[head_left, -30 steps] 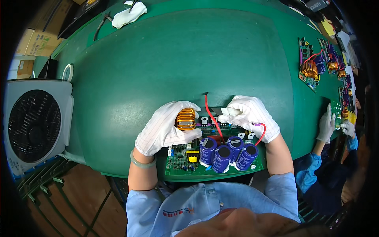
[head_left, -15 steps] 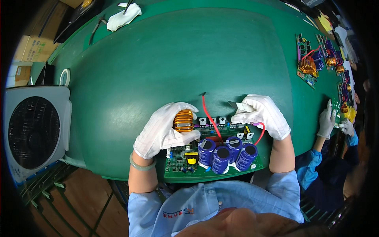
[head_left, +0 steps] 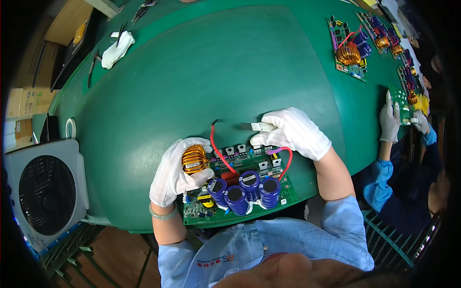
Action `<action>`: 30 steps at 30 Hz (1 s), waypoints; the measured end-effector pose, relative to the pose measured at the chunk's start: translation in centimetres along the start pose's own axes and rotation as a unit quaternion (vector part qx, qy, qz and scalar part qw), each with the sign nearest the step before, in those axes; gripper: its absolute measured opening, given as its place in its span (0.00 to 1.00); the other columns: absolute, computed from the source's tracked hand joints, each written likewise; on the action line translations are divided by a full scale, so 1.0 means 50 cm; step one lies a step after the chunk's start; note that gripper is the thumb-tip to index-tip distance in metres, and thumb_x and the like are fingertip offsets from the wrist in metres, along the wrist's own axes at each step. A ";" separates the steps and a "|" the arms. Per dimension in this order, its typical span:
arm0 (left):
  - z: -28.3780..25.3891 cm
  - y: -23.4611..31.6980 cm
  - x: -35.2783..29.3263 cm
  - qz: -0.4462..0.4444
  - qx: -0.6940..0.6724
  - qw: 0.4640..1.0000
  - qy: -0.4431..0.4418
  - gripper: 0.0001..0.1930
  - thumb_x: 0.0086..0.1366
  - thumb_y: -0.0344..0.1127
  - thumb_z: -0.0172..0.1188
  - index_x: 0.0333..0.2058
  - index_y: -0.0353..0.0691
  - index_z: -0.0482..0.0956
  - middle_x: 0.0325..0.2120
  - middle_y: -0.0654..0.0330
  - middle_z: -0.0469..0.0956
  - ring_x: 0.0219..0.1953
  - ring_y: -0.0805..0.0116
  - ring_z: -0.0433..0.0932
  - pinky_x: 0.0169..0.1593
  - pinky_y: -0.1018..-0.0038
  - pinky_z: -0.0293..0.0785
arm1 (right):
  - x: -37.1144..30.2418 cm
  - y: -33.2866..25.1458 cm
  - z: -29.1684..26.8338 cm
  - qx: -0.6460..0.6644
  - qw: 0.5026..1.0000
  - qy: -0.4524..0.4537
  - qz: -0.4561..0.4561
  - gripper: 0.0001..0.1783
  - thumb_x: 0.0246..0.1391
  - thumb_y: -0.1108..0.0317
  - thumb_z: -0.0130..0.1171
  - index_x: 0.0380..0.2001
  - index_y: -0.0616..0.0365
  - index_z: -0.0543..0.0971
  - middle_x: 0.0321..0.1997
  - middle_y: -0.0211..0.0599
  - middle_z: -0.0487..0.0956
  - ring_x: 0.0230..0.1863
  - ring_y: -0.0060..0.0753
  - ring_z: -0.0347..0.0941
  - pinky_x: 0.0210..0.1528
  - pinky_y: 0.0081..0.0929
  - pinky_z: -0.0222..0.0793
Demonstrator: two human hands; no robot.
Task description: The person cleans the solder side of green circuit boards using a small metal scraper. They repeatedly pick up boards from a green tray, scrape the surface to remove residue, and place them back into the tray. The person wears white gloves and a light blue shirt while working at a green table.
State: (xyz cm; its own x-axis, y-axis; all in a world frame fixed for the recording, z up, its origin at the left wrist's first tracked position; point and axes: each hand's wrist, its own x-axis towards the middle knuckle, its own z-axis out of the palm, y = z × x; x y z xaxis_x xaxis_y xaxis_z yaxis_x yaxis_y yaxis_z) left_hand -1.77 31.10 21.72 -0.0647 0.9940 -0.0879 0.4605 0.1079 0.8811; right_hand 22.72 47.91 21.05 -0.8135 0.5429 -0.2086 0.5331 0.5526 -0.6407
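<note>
Clasping a copper coil (head_left: pixel 194 161) at the far-left corner of the circuit board (head_left: pixel 287 193) on the tabletop (head_left: pixel 216 72) with the left hand (head_left: pixel 168 175), pinching a blade (head_left: pixel 247 126) beyond the board with the right hand (head_left: pixel 290 133). Probably weighty yet fragile; best held by board edges.

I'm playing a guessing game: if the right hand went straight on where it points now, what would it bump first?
Probably the black-tipped red wire. The right hand points its thin tool left toward the wire's free end, though this view can't show whether they're level.
</note>
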 end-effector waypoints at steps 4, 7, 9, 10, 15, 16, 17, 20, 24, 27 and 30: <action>0.006 -0.007 -0.001 -0.017 -0.019 1.000 -0.004 0.26 0.40 0.33 0.71 0.41 0.39 0.76 0.38 0.56 0.80 0.38 0.55 0.79 0.46 0.65 0.75 | 0.002 0.000 -0.008 -0.009 0.999 -0.030 0.022 0.18 0.48 0.54 0.60 0.21 0.60 0.73 0.20 0.49 0.72 0.26 0.56 0.71 0.28 0.46 0.64; 0.006 -0.010 -0.001 -0.014 -0.031 0.999 -0.008 0.25 0.40 0.33 0.71 0.41 0.37 0.76 0.39 0.55 0.80 0.39 0.54 0.78 0.46 0.65 0.75 | 0.001 0.010 -0.003 -0.011 1.000 -0.012 -0.010 0.18 0.50 0.54 0.58 0.22 0.60 0.73 0.20 0.49 0.73 0.27 0.57 0.72 0.29 0.47 0.65; 0.005 -0.015 -0.001 -0.003 -0.027 1.000 -0.007 0.25 0.41 0.34 0.70 0.41 0.37 0.76 0.39 0.54 0.80 0.40 0.54 0.78 0.47 0.64 0.74 | 0.000 0.009 -0.004 -0.015 1.000 -0.002 -0.017 0.18 0.51 0.54 0.57 0.22 0.59 0.74 0.21 0.49 0.73 0.27 0.57 0.72 0.29 0.47 0.65; 0.003 -0.016 -0.001 0.004 -0.016 1.000 -0.006 0.25 0.42 0.35 0.70 0.41 0.36 0.76 0.39 0.53 0.80 0.40 0.53 0.78 0.47 0.64 0.74 | 0.000 0.006 -0.005 -0.018 1.000 -0.001 -0.009 0.18 0.52 0.54 0.57 0.22 0.59 0.74 0.21 0.49 0.74 0.27 0.57 0.72 0.29 0.48 0.65; 0.004 -0.027 0.000 -0.017 -0.048 0.999 -0.005 0.24 0.44 0.38 0.69 0.40 0.35 0.76 0.40 0.53 0.79 0.42 0.52 0.76 0.48 0.65 0.72 | 0.002 0.031 0.017 -0.042 0.996 0.056 -0.047 0.22 0.53 0.48 0.58 0.21 0.58 0.74 0.22 0.49 0.74 0.28 0.57 0.72 0.28 0.47 0.65; 0.000 -0.037 0.000 -0.014 -0.037 0.999 -0.022 0.25 0.47 0.40 0.69 0.43 0.34 0.74 0.41 0.52 0.79 0.43 0.56 0.77 0.49 0.67 0.73 | 0.004 0.034 0.017 -0.034 0.997 0.047 -0.049 0.26 0.52 0.43 0.58 0.21 0.58 0.74 0.22 0.49 0.75 0.27 0.57 0.72 0.28 0.46 0.64; -0.006 -0.050 -0.001 -0.011 -0.025 0.999 -0.039 0.27 0.50 0.42 0.69 0.46 0.32 0.73 0.42 0.52 0.79 0.44 0.60 0.78 0.51 0.68 0.73 | 0.005 0.038 0.014 -0.027 0.998 0.039 -0.051 0.30 0.52 0.37 0.58 0.21 0.58 0.73 0.22 0.49 0.75 0.27 0.57 0.72 0.28 0.45 0.64; -0.008 -0.066 -0.006 -0.025 -0.038 0.998 -0.051 0.30 0.53 0.45 0.69 0.48 0.31 0.71 0.42 0.51 0.79 0.44 0.64 0.79 0.52 0.70 0.74 | -0.001 0.035 -0.014 0.020 0.998 0.041 -0.051 0.27 0.54 0.44 0.61 0.20 0.59 0.73 0.22 0.49 0.75 0.24 0.51 0.70 0.27 0.40 0.64; 0.005 -0.040 -0.004 -0.066 -0.099 0.993 -0.011 0.23 0.48 0.38 0.69 0.43 0.34 0.76 0.40 0.53 0.79 0.42 0.57 0.78 0.50 0.67 0.73 | -0.021 0.015 -0.038 0.207 0.976 -0.026 -0.067 0.25 0.54 0.46 0.62 0.25 0.62 0.76 0.22 0.46 0.74 0.23 0.43 0.69 0.28 0.37 0.63; 0.006 -0.033 -0.003 -0.086 -0.180 0.979 -0.026 0.26 0.52 0.38 0.70 0.47 0.32 0.73 0.41 0.54 0.79 0.43 0.64 0.79 0.51 0.69 0.74 | -0.026 -0.005 -0.048 0.213 0.971 -0.066 -0.082 0.28 0.50 0.43 0.63 0.28 0.63 0.78 0.22 0.46 0.73 0.23 0.42 0.68 0.29 0.38 0.63; 0.015 -0.035 0.002 -0.106 -0.252 0.961 -0.025 0.29 0.54 0.39 0.70 0.50 0.30 0.70 0.41 0.53 0.79 0.44 0.66 0.78 0.52 0.71 0.74 | -0.026 -0.012 -0.050 0.170 0.978 -0.035 -0.113 0.28 0.46 0.44 0.67 0.23 0.63 0.75 0.17 0.44 0.70 0.19 0.39 0.65 0.25 0.37 0.61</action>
State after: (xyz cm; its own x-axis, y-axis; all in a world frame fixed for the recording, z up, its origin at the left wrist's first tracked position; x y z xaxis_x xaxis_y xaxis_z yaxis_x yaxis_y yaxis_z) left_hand -1.92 31.01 19.85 -0.0606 0.9517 -0.3009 -0.0475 0.2984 0.9533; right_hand 24.05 48.44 23.58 -0.9218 0.3802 -0.0762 0.2400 0.4051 -0.8822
